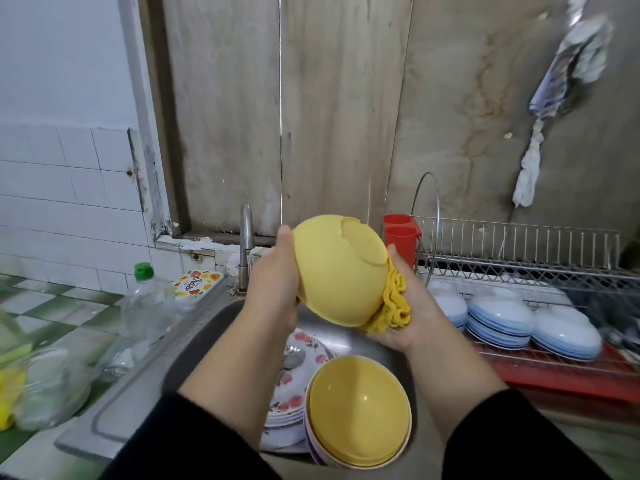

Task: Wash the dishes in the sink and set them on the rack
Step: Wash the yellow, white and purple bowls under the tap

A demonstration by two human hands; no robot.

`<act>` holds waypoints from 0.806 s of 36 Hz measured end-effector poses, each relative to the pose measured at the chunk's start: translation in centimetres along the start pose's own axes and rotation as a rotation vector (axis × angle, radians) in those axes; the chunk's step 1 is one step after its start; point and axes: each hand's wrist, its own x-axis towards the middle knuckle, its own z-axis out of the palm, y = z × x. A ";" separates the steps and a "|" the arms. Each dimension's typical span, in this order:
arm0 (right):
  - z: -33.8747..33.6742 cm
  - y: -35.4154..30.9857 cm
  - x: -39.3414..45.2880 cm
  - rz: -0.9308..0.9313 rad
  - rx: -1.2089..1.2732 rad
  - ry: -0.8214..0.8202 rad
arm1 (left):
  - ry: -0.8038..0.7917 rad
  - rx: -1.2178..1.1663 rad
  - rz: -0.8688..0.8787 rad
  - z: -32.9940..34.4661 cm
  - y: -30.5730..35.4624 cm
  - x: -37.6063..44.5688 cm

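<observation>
Step in hand, as judged: scrubbing, not yet rinsing or racking; the tap [246, 251] at frame centre shows no water running.

Item: yellow plastic bowl [341, 273]; held at frame centre above the sink [207, 327], tipped with its base toward the camera and upper right; matte, clean-looking on the outside; foot ring chipped or notched at its top edge; interior not visible.

Left hand [275, 282]: curled round the bowl's left rim, thumb up along the wall; firm hold.

Right hand [405, 313]: palm cupped under a yellow crocheted scrubber [393, 306], pressing it to the bowl's lower right side; fingers partly curled about the cloth.

Next move, as judged: turn the bowl to reach the inside, then rinse under the tap, then carry it right to the wire dish rack [519, 268]; a wet, slick wall calls for a steady left grip.

Awaiting wash, lower centre of the frame: stacked yellow bowls [360, 410] beside floral plates [294, 386], a spoon [294, 358] lying on the plates.

Already racked, right of the frame: upturned blue-and-white bowls [502, 317]; red cups [401, 237] at the rack's left end.
</observation>
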 end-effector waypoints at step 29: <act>1.7 4.1 1.5 0.123 0.113 0.440 | -0.505 0.558 0.351 -1.9 -5.7 -2.8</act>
